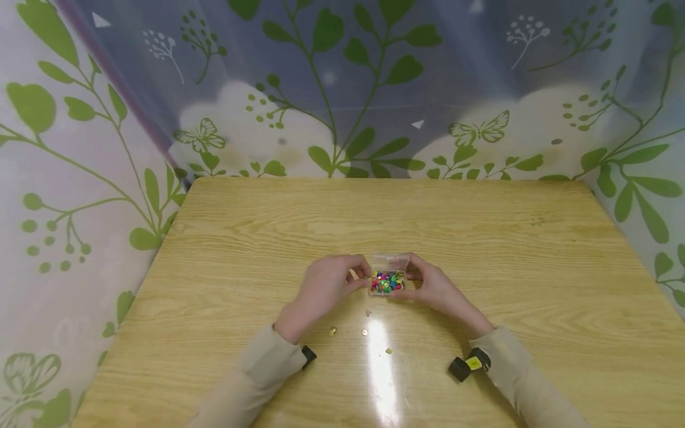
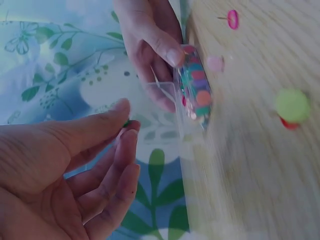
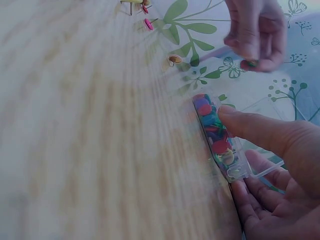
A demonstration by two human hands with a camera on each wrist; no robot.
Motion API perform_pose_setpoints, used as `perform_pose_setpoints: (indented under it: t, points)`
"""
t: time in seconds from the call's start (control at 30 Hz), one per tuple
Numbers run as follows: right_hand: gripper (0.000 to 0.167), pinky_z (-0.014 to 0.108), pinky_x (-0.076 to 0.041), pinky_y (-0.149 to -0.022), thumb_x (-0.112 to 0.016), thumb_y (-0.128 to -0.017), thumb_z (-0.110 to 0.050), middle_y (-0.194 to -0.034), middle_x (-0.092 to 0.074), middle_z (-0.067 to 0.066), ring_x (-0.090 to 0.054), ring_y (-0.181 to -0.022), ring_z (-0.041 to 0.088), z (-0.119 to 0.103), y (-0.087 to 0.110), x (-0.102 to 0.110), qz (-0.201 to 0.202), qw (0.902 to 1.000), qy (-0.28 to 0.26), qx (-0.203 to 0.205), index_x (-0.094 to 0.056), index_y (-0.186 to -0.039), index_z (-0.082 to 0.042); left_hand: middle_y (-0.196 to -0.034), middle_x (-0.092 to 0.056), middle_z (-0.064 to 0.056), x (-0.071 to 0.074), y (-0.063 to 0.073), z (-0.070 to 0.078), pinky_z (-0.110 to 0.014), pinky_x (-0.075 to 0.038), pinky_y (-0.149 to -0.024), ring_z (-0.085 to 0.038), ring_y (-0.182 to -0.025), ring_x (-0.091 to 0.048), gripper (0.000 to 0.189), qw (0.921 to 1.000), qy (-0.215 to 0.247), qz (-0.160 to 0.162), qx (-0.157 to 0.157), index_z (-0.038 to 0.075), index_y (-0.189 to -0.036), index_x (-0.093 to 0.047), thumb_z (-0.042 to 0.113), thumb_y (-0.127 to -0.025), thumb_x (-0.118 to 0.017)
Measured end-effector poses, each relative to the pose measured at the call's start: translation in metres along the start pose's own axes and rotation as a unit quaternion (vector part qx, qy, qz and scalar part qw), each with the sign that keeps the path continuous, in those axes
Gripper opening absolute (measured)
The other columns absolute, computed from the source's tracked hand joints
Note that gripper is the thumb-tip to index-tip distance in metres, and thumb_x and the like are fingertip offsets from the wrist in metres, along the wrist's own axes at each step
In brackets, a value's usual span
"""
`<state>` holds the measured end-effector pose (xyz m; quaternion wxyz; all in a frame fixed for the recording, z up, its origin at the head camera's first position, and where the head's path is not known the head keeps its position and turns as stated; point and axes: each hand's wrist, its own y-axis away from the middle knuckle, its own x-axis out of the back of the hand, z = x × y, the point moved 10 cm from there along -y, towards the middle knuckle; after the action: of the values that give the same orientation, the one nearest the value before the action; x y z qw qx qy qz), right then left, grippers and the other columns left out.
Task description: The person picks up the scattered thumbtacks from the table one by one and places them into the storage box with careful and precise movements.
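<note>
A small clear plastic box (image 1: 387,285) full of colorful thumbtacks stands on the table with its transparent lid (image 1: 389,260) raised. My right hand (image 1: 436,286) grips the box from the right, thumb along its near side and fingers behind. To the left of the box is my left hand (image 1: 329,282). Between its thumb and index finger it pinches a green thumbtack (image 2: 127,123), mostly covered by the fingertips. In the right wrist view, the left hand (image 3: 257,35) hovers just beyond the box.
Several loose thumbtacks lie on the wooden table (image 1: 257,220) in front of the box, among them a gold one (image 1: 333,330) and a yellow one (image 1: 389,351). A pink tack (image 2: 233,19) lies on its side. A leaf-patterned curtain (image 1: 342,89) hangs behind the table's far edge.
</note>
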<state>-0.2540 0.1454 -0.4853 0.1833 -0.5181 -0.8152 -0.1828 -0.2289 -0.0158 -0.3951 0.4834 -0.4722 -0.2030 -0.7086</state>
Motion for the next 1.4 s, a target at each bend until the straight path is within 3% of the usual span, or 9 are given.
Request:
perform_pose_setpoints:
  t: [0.17,0.5,0.7,0.93,1.17,1.4]
  points:
    - [0.068,0.057,-0.044,-0.107,-0.088,-0.080,-0.022,-0.135,-0.061,0.014,-0.060,-0.123,0.038,0.000,-0.001,-0.001,-0.003,0.9999,-0.009,0.003,-0.055,-0.138,-0.014,-0.083,-0.075,0.008,-0.002,-0.009,0.011,-0.020,-0.048,-0.056,-0.006,-0.068,-0.065,0.009,0.9995,0.005,0.018,-0.025,0.019,-0.092,-0.074,0.025,-0.089,-0.079]
    - [0.063,0.059,-0.042,-0.107,-0.088,-0.081,-0.027,-0.136,-0.061,0.011,-0.060,-0.124,0.037,0.000,-0.001,-0.003,-0.007,0.9999,-0.006,0.003,-0.056,-0.133,-0.016,-0.083,-0.075,0.006,-0.009,-0.019,0.014,-0.018,-0.046,-0.052,-0.006,-0.066,-0.066,0.010,0.9996,0.013,0.021,-0.010,0.020,-0.099,-0.077,0.026,-0.091,-0.077]
    - [0.063,0.060,-0.042,-0.107,-0.088,-0.080,-0.029,-0.137,-0.060,0.011,-0.058,-0.125,0.039,0.001,-0.001,-0.002,-0.006,1.0000,0.004,-0.006,-0.055,-0.133,-0.019,-0.093,-0.077,0.005,-0.010,-0.017,0.008,-0.018,-0.047,-0.054,-0.006,-0.070,-0.068,0.017,0.9991,0.039,0.017,0.005,0.018,-0.108,-0.075,0.023,-0.092,-0.076]
    - [0.066,0.062,-0.040,-0.107,-0.087,-0.080,-0.031,-0.138,-0.059,0.013,-0.057,-0.126,0.041,0.002,0.000,-0.001,-0.004,0.9998,0.010,-0.015,-0.055,-0.136,-0.018,-0.085,-0.075,0.007,-0.002,-0.009,0.000,-0.019,-0.046,-0.053,-0.005,-0.066,-0.064,0.007,0.9994,0.016,0.030,0.007,0.021,-0.098,-0.077,0.027,-0.094,-0.074]
    - [0.070,0.060,-0.041,-0.108,-0.088,-0.079,-0.030,-0.135,-0.061,0.015,-0.057,-0.125,0.040,0.003,0.000,-0.002,-0.003,0.9997,0.007,-0.021,-0.053,-0.139,-0.017,-0.083,-0.073,0.009,-0.006,0.011,-0.015,-0.021,-0.047,-0.057,-0.004,-0.065,-0.060,0.005,0.9993,0.005,-0.033,0.018,0.023,-0.092,-0.077,0.024,-0.095,-0.073]
    - [0.072,0.061,-0.039,-0.110,-0.088,-0.079,-0.031,-0.139,-0.058,0.017,-0.056,-0.127,0.042,0.004,0.001,0.000,-0.002,0.9995,0.014,-0.028,-0.053,-0.140,-0.017,-0.078,-0.071,0.011,-0.013,0.034,-0.024,-0.022,-0.047,-0.059,-0.001,-0.064,-0.056,0.008,0.9951,0.011,-0.098,0.008,0.022,-0.084,-0.073,0.020,-0.090,-0.078]
